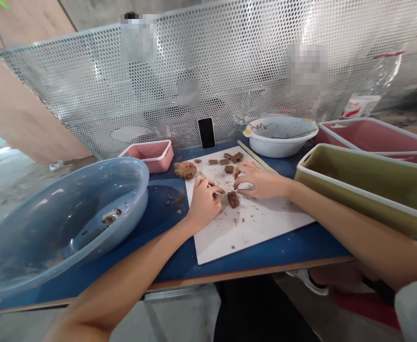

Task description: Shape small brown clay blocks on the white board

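A small brown clay-like block [233,200] stands on a white board [215,244], with crumbs scattered around it. On its left, my left hand [205,203] has its fingers curled and the thumb and forefinger drawn close together. Whatever may be between those fingertips is too small to make out. My right hand [255,181] is to the block's upper right, its fingers bent but spread apart, fingertips close to the block. Several small brown pieces [228,169] lie in a loose group beyond the hands. A larger rough, light-brown lump [186,169] rests at the board's far left corner.
A big blue basin [137,199] fills the left side. Toward the back are a pink box [158,156], a phone [207,133] leaning upright and a white basin [277,147]. A green bin [358,190] borders my right arm. Perforated metal mesh [229,61] closes off the far side.
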A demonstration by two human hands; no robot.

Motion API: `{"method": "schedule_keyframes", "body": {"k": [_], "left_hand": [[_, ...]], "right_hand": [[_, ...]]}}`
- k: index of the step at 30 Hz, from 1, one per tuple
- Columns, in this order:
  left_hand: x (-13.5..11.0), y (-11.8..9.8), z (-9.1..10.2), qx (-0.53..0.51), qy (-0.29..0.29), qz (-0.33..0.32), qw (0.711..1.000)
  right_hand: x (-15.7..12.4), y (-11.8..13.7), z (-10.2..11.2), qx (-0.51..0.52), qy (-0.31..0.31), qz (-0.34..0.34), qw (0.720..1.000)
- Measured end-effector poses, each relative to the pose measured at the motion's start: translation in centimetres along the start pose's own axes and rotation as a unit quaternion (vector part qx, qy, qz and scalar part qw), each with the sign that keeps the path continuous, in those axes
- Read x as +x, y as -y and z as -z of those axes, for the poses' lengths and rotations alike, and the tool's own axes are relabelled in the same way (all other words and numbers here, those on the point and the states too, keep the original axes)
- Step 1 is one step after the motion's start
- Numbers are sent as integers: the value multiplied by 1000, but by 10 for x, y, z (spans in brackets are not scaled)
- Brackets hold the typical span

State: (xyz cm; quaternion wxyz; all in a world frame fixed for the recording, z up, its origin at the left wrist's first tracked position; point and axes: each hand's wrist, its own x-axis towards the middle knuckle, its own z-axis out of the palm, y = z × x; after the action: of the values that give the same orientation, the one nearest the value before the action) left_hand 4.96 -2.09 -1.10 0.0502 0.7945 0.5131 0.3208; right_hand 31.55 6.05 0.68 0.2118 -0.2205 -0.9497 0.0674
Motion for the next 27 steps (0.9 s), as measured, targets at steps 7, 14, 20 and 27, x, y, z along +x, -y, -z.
{"method": "schedule_keyframes", "body": {"k": [7, 14, 20, 27], "left_hand": [[-4, -8, -1, -9, 12, -8, 1000], [-1, -6, -1, -15, 5, -5, 1000], [2, -2, -3, -14, 1, -9, 1000], [2, -1, -5, -7, 1, -14, 1000]], "right_hand": [[0, 0, -1, -12, 1, 1, 1000], [1, 4, -3, 6, 5, 0, 1000], [3, 7, -3, 25, 22, 0, 999], [4, 10, -2, 25, 41, -20, 999]]}}
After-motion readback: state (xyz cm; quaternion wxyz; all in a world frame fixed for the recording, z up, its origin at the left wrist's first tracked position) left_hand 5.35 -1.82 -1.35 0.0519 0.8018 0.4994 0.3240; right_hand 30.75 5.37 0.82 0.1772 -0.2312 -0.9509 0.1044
